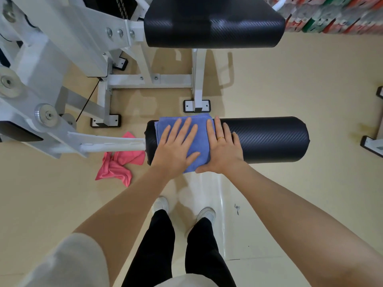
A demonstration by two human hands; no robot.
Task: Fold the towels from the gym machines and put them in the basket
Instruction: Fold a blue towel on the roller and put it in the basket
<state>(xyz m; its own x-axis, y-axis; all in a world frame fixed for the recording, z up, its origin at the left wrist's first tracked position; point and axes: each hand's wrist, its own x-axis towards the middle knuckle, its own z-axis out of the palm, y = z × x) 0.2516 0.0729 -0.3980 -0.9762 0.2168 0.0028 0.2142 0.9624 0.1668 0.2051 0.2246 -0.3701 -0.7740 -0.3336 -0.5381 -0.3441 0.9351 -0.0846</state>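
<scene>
Pink comes first on the left: a pink towel (116, 164) lies crumpled on the floor (290, 90), under the white arm (107, 144) of the gym machine. It is not folded yet.

Next to it is the black roller pad (267, 138). A blue towel (202, 146) lies over the left part of the pad, already folded into a small thick shape. My left hand (176, 149) lies flat on the blue towel with its fingers straight and spread. It presses down and grips nothing. My right hand (222, 151) is just beside it, also flat and spread. Part of it is on the towel's right edge and part is on the bare pad. There is a gold ring (221, 138) on one finger.

I think I am pressing the fold flat now. To do it well, I should push down evenly with both palms and smooth from the middle out to the sides. The pad is round, so the towel could slide off. I should keep the edges lined up.

I cannot see the basket anywhere here.
</scene>
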